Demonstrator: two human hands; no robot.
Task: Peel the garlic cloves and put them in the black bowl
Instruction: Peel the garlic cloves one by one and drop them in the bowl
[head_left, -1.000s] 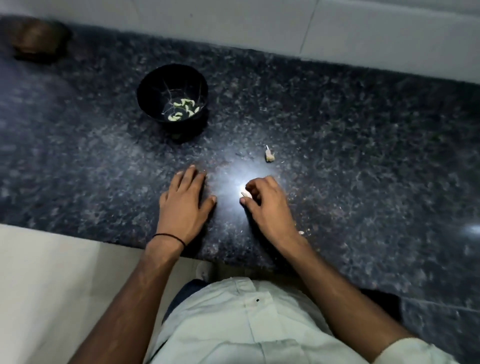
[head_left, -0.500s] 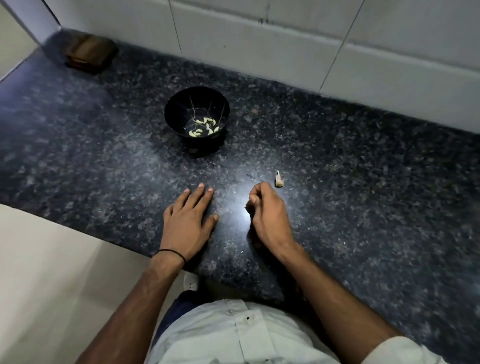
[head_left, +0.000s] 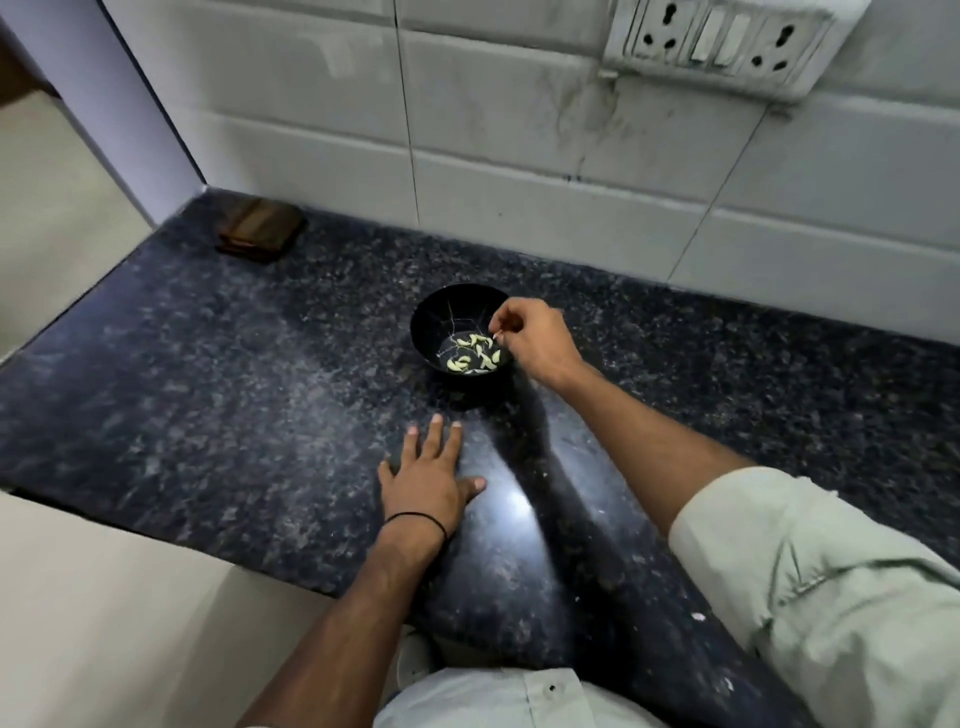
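Note:
The black bowl (head_left: 427, 319) stands on the dark granite counter, towards the back wall. Several peeled garlic cloves (head_left: 475, 356) lie in its bottom. My right hand (head_left: 535, 340) hovers over the bowl's right rim with its fingers curled, and its fingertips pinch a small pale garlic clove (head_left: 496, 333) just above the cloves inside. My left hand (head_left: 428, 478) lies flat on the counter in front of the bowl, fingers straight and spread, holding nothing. A thin black band circles that wrist.
A brown wooden object (head_left: 260, 231) sits at the counter's back left corner. The white tiled wall carries a socket panel (head_left: 727, 41) at upper right. The counter's edge (head_left: 156, 525) runs diagonally at left and front. A pale scrap (head_left: 698, 617) lies near my right sleeve.
My right hand has lifted off the counter with the clove and reached forward over the bowl. The view has tilted up. My left hand stays flat on the counter.

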